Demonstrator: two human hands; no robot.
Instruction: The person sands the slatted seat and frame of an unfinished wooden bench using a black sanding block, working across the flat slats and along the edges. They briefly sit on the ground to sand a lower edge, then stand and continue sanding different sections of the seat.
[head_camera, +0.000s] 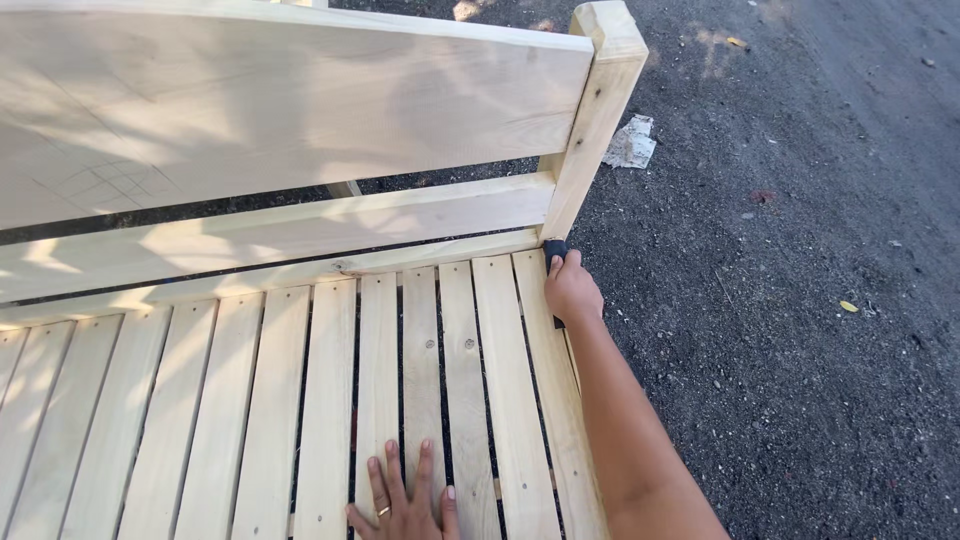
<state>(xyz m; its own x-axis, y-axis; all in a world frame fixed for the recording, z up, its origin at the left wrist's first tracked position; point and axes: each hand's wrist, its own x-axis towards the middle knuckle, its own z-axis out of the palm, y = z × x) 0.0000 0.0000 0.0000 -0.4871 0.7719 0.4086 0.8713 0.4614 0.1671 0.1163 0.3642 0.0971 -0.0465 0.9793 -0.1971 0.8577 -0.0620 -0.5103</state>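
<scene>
my left hand (405, 497) flat, spread on bench slats (330, 400) | my right hand (572, 290) gripping dark sanding block (555, 248) at corner post (592, 120) | step, i judge: sanding edge | next needs steady pressure

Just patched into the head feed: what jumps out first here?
A pale unfinished wooden bench fills the left of the view, on dark gravel ground. The right hand presses a small dark block against the seat's far right corner, by the upright post. The left hand lies flat on the slats.
</scene>
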